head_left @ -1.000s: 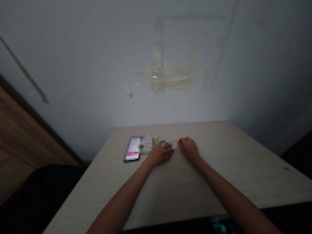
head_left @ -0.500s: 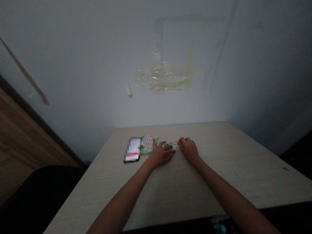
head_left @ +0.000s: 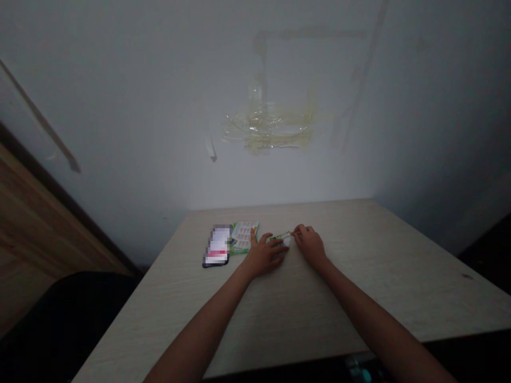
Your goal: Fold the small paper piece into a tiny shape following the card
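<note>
A small printed paper (head_left: 285, 235), green and white, lies on the table under my hands. My left hand (head_left: 265, 256) rests flat on it with fingers spread, covering its near left part. At the paper's right end, the thumb and fingers of my right hand (head_left: 310, 243) are pinched together on its edge. Beside my left thumb is another colourful printed sheet (head_left: 242, 234) with rows of small pictures or text, too small to read. The exact shape of the paper under my fingers is partly hidden.
A phone (head_left: 217, 246) with a blurred-out screen lies left of the printed sheet, touching or nearly touching it. The pale wooden table (head_left: 339, 314) meets a wall with peeling clear tape (head_left: 275, 127). A dark chair-like shape (head_left: 72, 308) stands at the left.
</note>
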`<action>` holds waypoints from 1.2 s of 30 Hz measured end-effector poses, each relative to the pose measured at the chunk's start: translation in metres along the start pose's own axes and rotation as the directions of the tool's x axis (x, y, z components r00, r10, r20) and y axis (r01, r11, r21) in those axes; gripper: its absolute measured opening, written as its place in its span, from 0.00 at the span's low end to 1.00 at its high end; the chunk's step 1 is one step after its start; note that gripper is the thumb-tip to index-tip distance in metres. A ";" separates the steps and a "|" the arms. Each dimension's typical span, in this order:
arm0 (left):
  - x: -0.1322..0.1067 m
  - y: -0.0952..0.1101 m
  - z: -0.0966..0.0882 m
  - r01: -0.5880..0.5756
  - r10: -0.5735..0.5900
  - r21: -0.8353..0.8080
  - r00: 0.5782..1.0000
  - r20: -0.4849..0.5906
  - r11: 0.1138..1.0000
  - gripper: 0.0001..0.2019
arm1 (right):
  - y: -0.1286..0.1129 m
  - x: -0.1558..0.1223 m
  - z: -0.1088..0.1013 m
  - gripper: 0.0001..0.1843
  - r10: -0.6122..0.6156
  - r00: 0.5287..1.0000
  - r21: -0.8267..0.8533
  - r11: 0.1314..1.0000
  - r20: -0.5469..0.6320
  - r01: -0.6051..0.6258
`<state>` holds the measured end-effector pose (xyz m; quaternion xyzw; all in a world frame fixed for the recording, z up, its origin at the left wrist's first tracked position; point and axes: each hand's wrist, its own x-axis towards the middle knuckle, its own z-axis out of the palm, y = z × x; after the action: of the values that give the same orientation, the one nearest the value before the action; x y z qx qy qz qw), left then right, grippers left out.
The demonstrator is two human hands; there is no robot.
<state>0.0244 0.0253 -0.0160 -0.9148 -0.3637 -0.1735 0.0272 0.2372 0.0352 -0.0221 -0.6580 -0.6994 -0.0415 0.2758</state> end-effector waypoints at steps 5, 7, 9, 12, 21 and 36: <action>-0.001 0.001 0.001 0.031 -0.031 -0.016 0.999 -0.015 0.999 0.18 | 0.003 0.001 0.001 0.05 -0.012 1.000 0.119 0.993 -0.026 0.015; 0.000 0.001 0.002 0.040 -0.041 -0.028 0.999 -0.018 0.999 0.19 | 0.003 0.001 -0.001 0.04 -0.050 0.998 0.163 0.985 -0.031 0.055; 0.000 0.000 0.003 0.050 -0.050 -0.033 0.999 -0.019 0.998 0.19 | 0.002 -0.001 -0.002 0.03 -0.097 0.995 0.196 0.976 -0.014 0.098; 0.000 -0.001 0.004 0.064 -0.064 -0.026 0.998 -0.019 0.998 0.18 | 0.003 -0.001 -0.002 0.03 -0.136 0.991 0.227 0.965 0.015 0.129; 0.004 -0.004 0.006 0.098 -0.098 -0.031 0.995 -0.001 0.995 0.17 | 0.008 -0.001 0.002 0.05 -0.251 0.966 0.297 0.929 0.062 0.222; 0.004 -0.002 0.006 0.119 -0.119 -0.002 0.993 -0.006 0.993 0.17 | 0.003 -0.009 -0.010 0.05 -0.366 0.927 0.387 0.869 0.080 0.310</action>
<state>0.0273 0.0306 -0.0204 -0.8910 -0.4174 -0.1780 0.0174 0.2432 0.0237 -0.0183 -0.4630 -0.8179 0.0919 0.3289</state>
